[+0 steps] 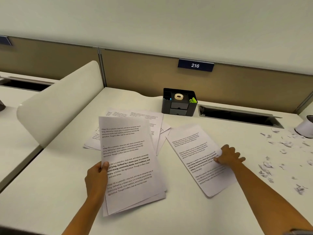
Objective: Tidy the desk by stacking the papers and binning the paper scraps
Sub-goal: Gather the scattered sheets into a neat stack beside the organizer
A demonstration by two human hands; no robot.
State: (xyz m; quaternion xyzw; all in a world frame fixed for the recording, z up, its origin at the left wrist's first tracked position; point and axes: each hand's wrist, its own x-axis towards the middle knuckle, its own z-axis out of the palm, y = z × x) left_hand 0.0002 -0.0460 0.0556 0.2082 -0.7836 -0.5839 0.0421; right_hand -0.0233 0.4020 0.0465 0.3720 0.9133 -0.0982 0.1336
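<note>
Papers [128,160] about half stacked: left hand [96,178] grips them at 7 o'clock, right hand [230,156] pinches a loose sheet [199,160] at 4. More sheets [152,119] at 12, scraps [277,153] at 3 not binned yet.

The held stack [130,165] half-hides spread sheets [149,119]; the right edge cuts a white container [304,128].

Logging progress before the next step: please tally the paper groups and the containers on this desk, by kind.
Paper groups: 3 (held stack in left hand, loose paper at right hand, fanned pile)
Black organizer: 1
White container: 1
Total: 5; paper scraps uncountable.
</note>
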